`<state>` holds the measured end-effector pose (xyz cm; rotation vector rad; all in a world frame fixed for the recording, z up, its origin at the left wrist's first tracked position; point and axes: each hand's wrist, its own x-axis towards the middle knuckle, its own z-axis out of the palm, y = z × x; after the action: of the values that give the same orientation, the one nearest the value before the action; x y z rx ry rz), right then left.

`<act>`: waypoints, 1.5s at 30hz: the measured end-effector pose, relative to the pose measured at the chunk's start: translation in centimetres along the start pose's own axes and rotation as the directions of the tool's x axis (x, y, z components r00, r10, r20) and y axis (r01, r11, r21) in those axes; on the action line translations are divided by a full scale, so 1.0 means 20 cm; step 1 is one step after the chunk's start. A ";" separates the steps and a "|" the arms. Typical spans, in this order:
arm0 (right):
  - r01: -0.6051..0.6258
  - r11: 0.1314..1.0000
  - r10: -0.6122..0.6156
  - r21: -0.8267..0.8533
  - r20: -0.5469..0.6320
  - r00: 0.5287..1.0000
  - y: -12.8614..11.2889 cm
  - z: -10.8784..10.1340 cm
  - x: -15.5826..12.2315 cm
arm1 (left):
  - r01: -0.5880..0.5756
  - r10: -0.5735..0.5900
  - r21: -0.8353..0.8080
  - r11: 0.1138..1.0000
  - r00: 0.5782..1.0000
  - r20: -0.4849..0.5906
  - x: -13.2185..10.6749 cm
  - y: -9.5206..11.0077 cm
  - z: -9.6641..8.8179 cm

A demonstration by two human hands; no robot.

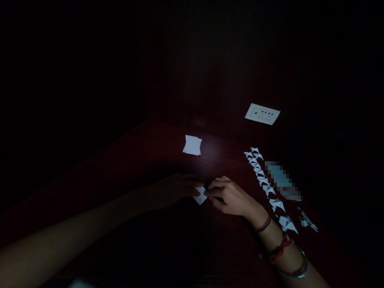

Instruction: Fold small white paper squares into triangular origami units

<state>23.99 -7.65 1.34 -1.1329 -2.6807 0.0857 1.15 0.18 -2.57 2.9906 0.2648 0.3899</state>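
The scene is very dark. My left hand (175,188) and my right hand (229,196) meet over a small white folded paper piece (200,197) lying on a dark red-brown table (156,152). Fingertips of both hands pinch the paper from either side, fingers curled. My right wrist wears red thread bands and a metal bangle. A small stack of white paper squares (192,145) lies just beyond the hands.
A long row of folded white paper triangles (268,190) runs diagonally at the right, with a blurred flat object (282,181) beside it and a small folded piece (307,221) nearer. A white socket plate (262,114) sits at the back right.
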 end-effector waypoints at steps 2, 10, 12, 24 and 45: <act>-0.009 1.000 0.009 -0.008 0.014 1.000 0.00 -0.01 -0.01 | 0.001 -0.001 0.015 1.000 1.000 -0.005 0.00 0.00 0.00; -0.039 0.999 0.039 -0.014 0.003 0.999 -0.01 0.00 -0.02 | 0.015 -0.015 -0.041 0.999 1.000 -0.014 0.00 0.00 0.01; -0.031 0.999 0.031 -0.012 0.001 1.000 -0.01 0.01 -0.01 | 0.009 -0.009 -0.050 0.999 1.000 -0.009 0.00 0.00 0.01; -0.047 0.999 0.047 0.008 -0.023 0.999 0.01 0.02 -0.02 | 0.006 -0.007 -0.040 0.999 1.000 -0.015 0.00 -0.01 0.02; -0.063 0.996 0.068 0.062 -0.076 0.995 0.05 0.04 -0.04 | -0.024 0.026 0.152 0.988 1.000 -0.016 0.00 -0.01 0.01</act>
<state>25.02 -7.38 0.21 -1.1807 -2.5560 0.1293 1.20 0.33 -2.85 3.1439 0.2707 0.4175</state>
